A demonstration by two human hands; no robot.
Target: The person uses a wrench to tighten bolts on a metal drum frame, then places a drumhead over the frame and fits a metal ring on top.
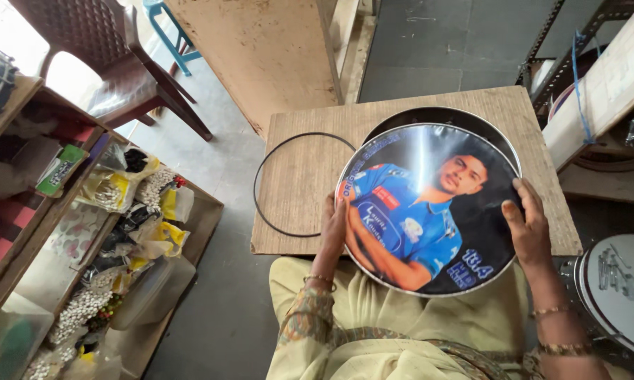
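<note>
I hold a round glossy disc [429, 207] printed with a photo of a person in a blue shirt. My left hand [333, 225] grips its left edge and my right hand [528, 225] grips its right edge. The disc is tilted toward me, over the near edge of a small wooden board [303, 162]. Behind it a round metal frame [443, 116] lies on the board, mostly hidden by the disc. A thin black ring [260, 176] lies flat on the board to the left.
A wooden tray [204, 211] with plastic bags and white beads sits at the left. A brown plastic chair [120, 70] stands at the back left. A large plywood sheet [267, 49] leans behind the board. A round white disc with metal parts [623, 288] lies at the right.
</note>
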